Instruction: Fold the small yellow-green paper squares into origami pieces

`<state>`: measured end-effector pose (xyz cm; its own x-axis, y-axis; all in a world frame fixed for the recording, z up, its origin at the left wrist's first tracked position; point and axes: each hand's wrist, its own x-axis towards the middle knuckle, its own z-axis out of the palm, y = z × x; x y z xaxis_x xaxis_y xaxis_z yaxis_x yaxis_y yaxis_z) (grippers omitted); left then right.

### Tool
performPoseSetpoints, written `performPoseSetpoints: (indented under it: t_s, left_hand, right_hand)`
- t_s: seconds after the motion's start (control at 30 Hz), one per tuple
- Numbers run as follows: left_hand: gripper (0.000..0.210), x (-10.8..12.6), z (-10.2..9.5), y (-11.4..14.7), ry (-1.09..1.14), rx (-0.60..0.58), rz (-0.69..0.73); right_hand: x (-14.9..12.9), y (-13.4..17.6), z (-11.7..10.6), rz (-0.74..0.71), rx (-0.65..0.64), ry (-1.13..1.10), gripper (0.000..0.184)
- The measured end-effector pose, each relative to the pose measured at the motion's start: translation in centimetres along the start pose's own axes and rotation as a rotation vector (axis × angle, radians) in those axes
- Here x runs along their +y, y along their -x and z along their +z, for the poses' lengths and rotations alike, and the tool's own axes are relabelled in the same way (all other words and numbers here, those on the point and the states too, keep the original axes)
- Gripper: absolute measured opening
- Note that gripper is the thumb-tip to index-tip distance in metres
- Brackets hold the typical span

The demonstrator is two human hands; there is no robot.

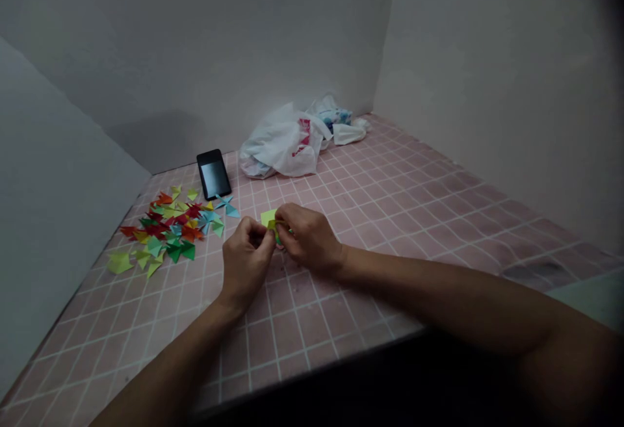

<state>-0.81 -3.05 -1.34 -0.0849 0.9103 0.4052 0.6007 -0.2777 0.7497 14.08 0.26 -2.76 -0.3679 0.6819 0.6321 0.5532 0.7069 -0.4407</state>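
Note:
Between my hands is a small piece of yellow folded paper (272,224), partly hidden by the fingers. My left hand (247,255) pinches its near left side between thumb and fingers. On the other side, my right hand (308,235) grips it with bent fingers. Just behind the fingers a yellow-green paper square (268,215) shows, and a bit of green peeks out below; I cannot tell how they lie together. To the left of my hands spreads a pile of folded paper pieces (168,222) in red, orange, yellow, green and light blue.
A black phone-like device (213,175) lies behind the paper pile. White plastic bags (287,141) with red and blue print sit at the back against the wall. The table (380,199) has a pink checked cover, walls on several sides and a near edge in front of me.

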Motion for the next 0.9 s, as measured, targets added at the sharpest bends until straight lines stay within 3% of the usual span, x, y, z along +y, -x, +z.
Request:
performPoseSetpoints:
  t_s: [0.23,0.53,0.7,0.83,0.9]
  left_hand:
    - [0.014,0.16,-0.03,-0.14,-0.144,0.026,0.185]
    - [0.012,-0.11,-0.26,-0.43,-0.145,0.014,0.162]
    - [0.009,-0.36,-0.25,-0.38,-0.159,-0.002,0.271]
    - [0.006,-0.54,-0.28,-0.42,-0.039,-0.06,0.257]
    - [0.021,-0.7,-0.2,-0.49,0.09,-0.083,0.184]
  right_hand:
    - [0.0,0.06,0.02,0.069,0.012,-0.123,0.009]
    - [0.04,-0.34,-0.38,0.118,-0.035,-0.191,0.014]
    - [-0.05,-0.28,-0.44,0.139,-0.08,-0.155,0.011]
    - [-0.01,-0.43,-0.62,0.178,-0.084,-0.118,0.007]
    - [0.02,-0.62,-0.78,0.25,-0.061,-0.131,0.008]
